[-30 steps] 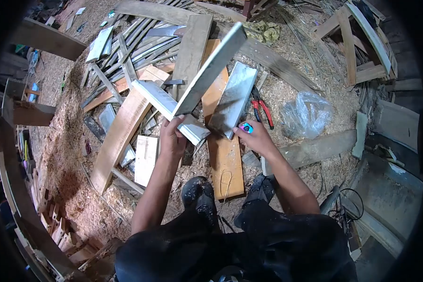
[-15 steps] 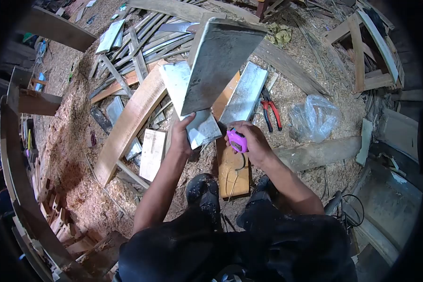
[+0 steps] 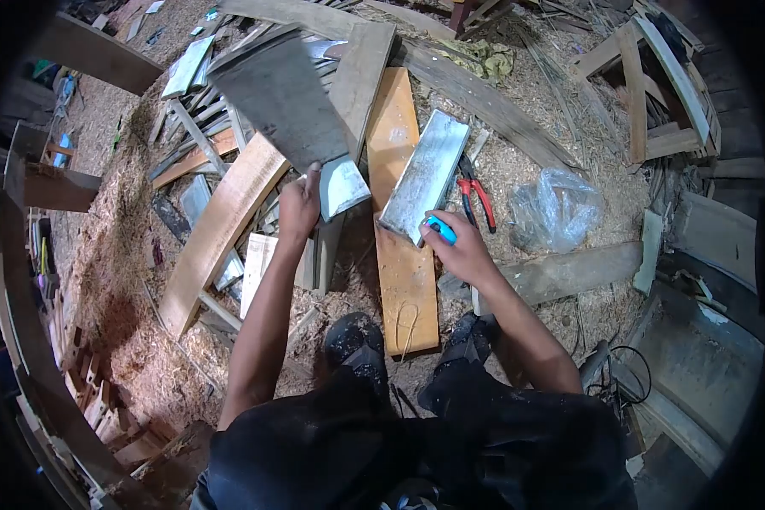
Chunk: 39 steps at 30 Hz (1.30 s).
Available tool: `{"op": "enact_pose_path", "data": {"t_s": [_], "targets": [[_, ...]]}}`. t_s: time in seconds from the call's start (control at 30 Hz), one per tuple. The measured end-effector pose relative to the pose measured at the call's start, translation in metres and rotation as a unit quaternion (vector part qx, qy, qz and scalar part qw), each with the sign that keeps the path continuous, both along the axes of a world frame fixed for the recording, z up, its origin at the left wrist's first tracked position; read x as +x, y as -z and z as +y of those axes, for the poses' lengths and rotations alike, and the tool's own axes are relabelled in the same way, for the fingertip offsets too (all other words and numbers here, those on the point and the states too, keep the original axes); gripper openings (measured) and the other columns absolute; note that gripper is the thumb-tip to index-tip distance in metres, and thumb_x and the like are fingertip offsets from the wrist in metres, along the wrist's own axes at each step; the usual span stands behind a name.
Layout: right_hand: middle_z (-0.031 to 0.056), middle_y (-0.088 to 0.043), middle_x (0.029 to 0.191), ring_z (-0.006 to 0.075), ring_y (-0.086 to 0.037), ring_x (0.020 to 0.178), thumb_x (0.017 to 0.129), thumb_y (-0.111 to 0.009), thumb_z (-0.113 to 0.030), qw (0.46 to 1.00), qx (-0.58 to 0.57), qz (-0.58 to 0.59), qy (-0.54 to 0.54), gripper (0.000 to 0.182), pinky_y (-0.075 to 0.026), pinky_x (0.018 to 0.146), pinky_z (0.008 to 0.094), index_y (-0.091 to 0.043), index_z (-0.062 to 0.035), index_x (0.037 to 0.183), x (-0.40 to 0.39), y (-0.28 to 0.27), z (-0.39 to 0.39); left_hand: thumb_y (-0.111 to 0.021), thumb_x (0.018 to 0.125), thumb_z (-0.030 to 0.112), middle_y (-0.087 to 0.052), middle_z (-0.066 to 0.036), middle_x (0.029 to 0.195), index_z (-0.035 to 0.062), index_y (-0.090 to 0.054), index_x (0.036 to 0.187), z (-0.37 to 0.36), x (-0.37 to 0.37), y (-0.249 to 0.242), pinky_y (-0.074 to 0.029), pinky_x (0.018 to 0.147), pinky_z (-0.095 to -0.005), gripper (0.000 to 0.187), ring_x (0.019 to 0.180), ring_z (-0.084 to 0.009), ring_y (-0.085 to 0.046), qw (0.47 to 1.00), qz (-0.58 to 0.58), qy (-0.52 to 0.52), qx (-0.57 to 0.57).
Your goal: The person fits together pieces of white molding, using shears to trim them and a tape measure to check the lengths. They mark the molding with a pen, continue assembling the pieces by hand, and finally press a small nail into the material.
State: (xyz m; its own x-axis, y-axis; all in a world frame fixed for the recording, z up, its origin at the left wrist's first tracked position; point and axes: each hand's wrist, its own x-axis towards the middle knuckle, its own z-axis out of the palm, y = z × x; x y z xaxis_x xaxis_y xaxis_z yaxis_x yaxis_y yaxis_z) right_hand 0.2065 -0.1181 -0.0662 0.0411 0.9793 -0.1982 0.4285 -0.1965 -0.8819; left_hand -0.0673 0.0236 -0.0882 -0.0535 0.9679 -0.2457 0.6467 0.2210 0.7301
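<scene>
Floor: wood shavings (image 3: 132, 319) pretty much everywhere, with scrap boards scattered all over it.
Orange board: the long orange board (image 3: 410, 289) lies flat, near end between the person's boots (image 3: 357, 344).
Grey board: the wide grey board (image 3: 280, 98) is up in the left hand, tilted, a bit blurry tbh.
Whitish board: the scuffed whitish board (image 3: 427, 170) sits at a slant, lower end over the orange one.
White piece: a short white piece (image 3: 342, 189) right by the grey board's lower corner; can't tell if they're joined.
Plastic bag: clear crumpled bag (image 3: 557, 208) on the shavings, off to the right.
Left hand: left hand (image 3: 300, 206) pinches the grey board's lower corner, thumb up, other fingers mostly hidden.
Right hand: right hand (image 3: 461, 252) is curled round a tape measure, just beside the whitish board's lower end.
Pliers: red-handled pliers (image 3: 484, 206) lying right of that board.
Tape measure: little blue tape measure (image 3: 440, 229), mostly covered by fingers.
</scene>
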Motion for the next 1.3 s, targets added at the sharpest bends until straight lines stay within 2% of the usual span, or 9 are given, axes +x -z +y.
{"op": "enact_pose_path", "data": {"t_s": [0.1,0.13,0.27,0.37,0.5,0.63,0.77,0.83,1.3], "targets": [[0.0201,-0.062,0.104,0.0304,-0.063,0.095,0.086,-0.070,-0.032,0.999,0.018,-0.033,-0.001,0.044,-0.049,0.083,0.0394,-0.059,0.0005,0.115,-0.007,-0.005,0.004,-0.049,0.093,0.060,-0.060,-0.024,0.060,-0.0068,-0.059,0.062,0.001,-0.016,0.016,-0.048,0.064,-0.0490,0.074,0.060,-0.0407,-0.061,0.974,0.218,0.004,0.066],[0.0195,-0.062,0.104,0.0294,-0.063,0.094,0.086,-0.070,-0.031,0.999,0.027,-0.031,0.006,0.043,-0.049,0.083,0.0385,-0.060,-0.0002,0.114,-0.010,-0.003,0.004,-0.058,0.089,0.056,-0.065,-0.025,0.072,-0.0050,-0.061,0.072,-0.003,-0.007,-0.023,-0.050,0.068,-0.0496,0.063,0.074,-0.0431,-0.065,0.967,0.250,0.034,-0.025],[0.0203,-0.060,0.103,0.0339,-0.062,0.093,0.083,-0.072,-0.029,0.996,0.069,-0.043,-0.028,0.040,-0.049,0.082,0.0415,-0.061,0.0001,0.108,-0.013,0.003,0.006,-0.077,0.078,0.036,-0.070,-0.017,0.091,0.0062,-0.057,0.109,-0.004,-0.007,-0.034,-0.051,0.071,-0.0458,0.047,0.085,-0.0389,-0.067,0.984,0.133,0.028,0.118],[0.0196,-0.060,0.102,0.0343,-0.061,0.092,0.082,-0.073,-0.027,0.993,0.085,-0.077,-0.040,0.041,-0.049,0.081,0.0420,-0.061,0.0001,0.110,-0.013,0.000,0.007,-0.079,0.076,0.030,-0.070,-0.017,0.094,0.0071,-0.056,0.112,0.004,-0.003,-0.032,-0.051,0.072,-0.0448,0.048,0.087,-0.0375,-0.067,0.971,0.098,0.059,0.212],[0.0182,-0.061,0.103,0.0331,-0.062,0.094,0.082,-0.073,-0.025,0.991,0.088,-0.072,-0.068,0.041,-0.049,0.082,0.0406,-0.061,0.0000,0.113,-0.012,-0.014,0.011,-0.078,0.078,0.024,-0.066,-0.018,0.086,0.0029,-0.052,0.112,-0.013,0.007,-0.044,-0.049,0.071,-0.0436,0.048,0.078,-0.0382,-0.063,0.987,0.089,0.019,0.135],[0.0167,-0.061,0.104,0.0321,-0.062,0.097,0.082,-0.073,-0.022,0.988,0.104,-0.062,-0.098,0.043,-0.048,0.085,0.0392,-0.059,-0.0004,0.116,-0.018,-0.027,0.007,-0.076,0.082,0.021,-0.063,-0.014,0.084,0.0027,-0.055,0.108,-0.055,0.012,-0.034,-0.047,0.065,-0.0372,0.038,0.073,-0.0253,-0.061,0.989,-0.005,-0.046,0.139],[0.0198,-0.058,0.111,0.0347,-0.061,0.102,0.084,-0.073,-0.025,0.978,0.115,-0.040,-0.170,0.049,-0.049,0.087,0.0416,-0.055,0.0001,0.121,-0.023,-0.043,0.006,-0.063,0.092,0.012,-0.065,-0.010,0.093,-0.0014,-0.064,0.098,-0.102,0.035,-0.025,-0.049,0.077,-0.0308,0.014,0.087,-0.0153,-0.061,0.955,-0.254,0.148,0.048],[0.0188,-0.057,0.113,0.0349,-0.061,0.102,0.084,-0.073,-0.024,0.976,0.096,-0.027,-0.194,0.050,-0.050,0.086,0.0409,-0.053,-0.0013,0.123,-0.023,-0.044,0.004,-0.059,0.097,0.014,-0.064,-0.004,0.096,0.0013,-0.064,0.111,-0.109,0.043,-0.018,-0.049,0.074,-0.0259,0.020,0.086,-0.0114,-0.060,0.918,-0.337,0.206,-0.038],[0.0123,-0.057,0.100,0.0289,-0.058,0.095,0.083,-0.069,-0.022,0.934,0.026,-0.229,-0.274,0.031,-0.048,0.083,0.0386,-0.065,-0.0094,0.111,0.056,-0.043,0.047,-0.068,0.092,0.020,-0.062,0.001,0.067,0.0056,-0.062,0.087,-0.118,0.035,-0.002,-0.034,0.043,-0.0206,0.017,0.052,-0.0057,-0.056,0.923,-0.341,0.025,-0.178]]}}
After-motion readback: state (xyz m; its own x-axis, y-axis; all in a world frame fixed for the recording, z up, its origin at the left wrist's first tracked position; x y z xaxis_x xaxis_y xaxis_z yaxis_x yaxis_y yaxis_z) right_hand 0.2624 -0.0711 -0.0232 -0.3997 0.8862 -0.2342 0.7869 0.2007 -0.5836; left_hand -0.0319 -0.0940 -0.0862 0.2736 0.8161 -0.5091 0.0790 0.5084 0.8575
